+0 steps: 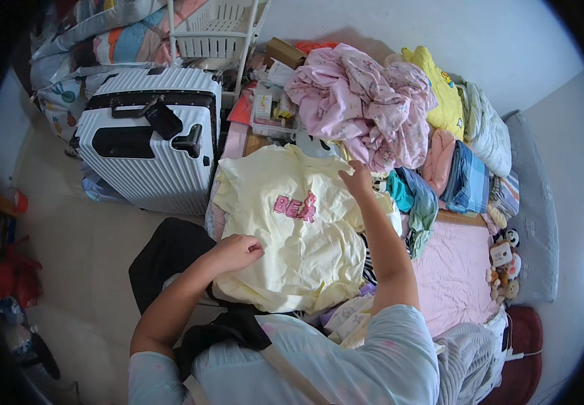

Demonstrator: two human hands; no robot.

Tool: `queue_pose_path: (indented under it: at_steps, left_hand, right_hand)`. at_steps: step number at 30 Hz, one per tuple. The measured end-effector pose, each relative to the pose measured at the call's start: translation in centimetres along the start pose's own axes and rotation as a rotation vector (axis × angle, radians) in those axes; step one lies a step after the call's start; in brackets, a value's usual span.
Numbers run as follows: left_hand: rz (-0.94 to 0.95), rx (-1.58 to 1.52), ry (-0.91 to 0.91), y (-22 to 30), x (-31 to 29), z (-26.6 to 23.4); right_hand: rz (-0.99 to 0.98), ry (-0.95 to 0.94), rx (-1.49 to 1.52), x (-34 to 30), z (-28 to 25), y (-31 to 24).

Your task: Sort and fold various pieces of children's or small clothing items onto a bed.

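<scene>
A pale yellow T-shirt (285, 236) lies spread, front up and somewhat wrinkled, on the bed in front of me. Pink lettering and a small bear figure decorate its chest. My right hand (357, 179) pinches the cloth near the shirt's upper right, by the shoulder. Over the shirt's left side rests my left hand (236, 252), its fingers curled in; whatever they may hold is hidden. Black-and-white striped cloth (369, 266) peeks out along the shirt's right edge.
A white suitcase (150, 142) stands left of the bed. Behind the shirt are a crumpled pink floral quilt (366, 94) and a clear box (268, 115) of small items. Folded jeans (466, 177) and green clothes (421, 202) lie right, plush toys (504, 266) beyond the pink sheet (454, 270).
</scene>
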State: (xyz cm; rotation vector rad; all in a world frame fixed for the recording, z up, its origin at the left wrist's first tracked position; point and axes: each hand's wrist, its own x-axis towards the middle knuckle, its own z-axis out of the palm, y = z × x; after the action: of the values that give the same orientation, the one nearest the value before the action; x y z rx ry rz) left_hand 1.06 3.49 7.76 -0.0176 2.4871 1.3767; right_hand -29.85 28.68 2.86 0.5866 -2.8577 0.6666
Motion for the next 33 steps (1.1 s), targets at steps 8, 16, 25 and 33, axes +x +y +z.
queue_pose_path:
  at_steps: [8, 16, 25, 33]
  left_hand:
    - [-0.008, -0.054, 0.091, -2.7, 2.8, -0.2]
    - [0.292, 0.162, 0.578, -2.9, 6.0, -5.5]
    - [0.575, 0.364, 0.485, 2.7, 7.1, -7.8]
    - [0.706, 0.007, 0.643, 12.2, 1.9, -11.6]
  right_hand:
    - [0.136, -0.229, -0.135, 1.8, 0.8, -1.1]
    - [-0.383, -0.214, 0.247, -5.2, -9.7, -11.6]
    - [-0.337, -0.599, 0.377, -10.6, -20.5, -16.7]
    - [-0.757, -1.060, 0.835, -10.2, -25.3, -19.9]
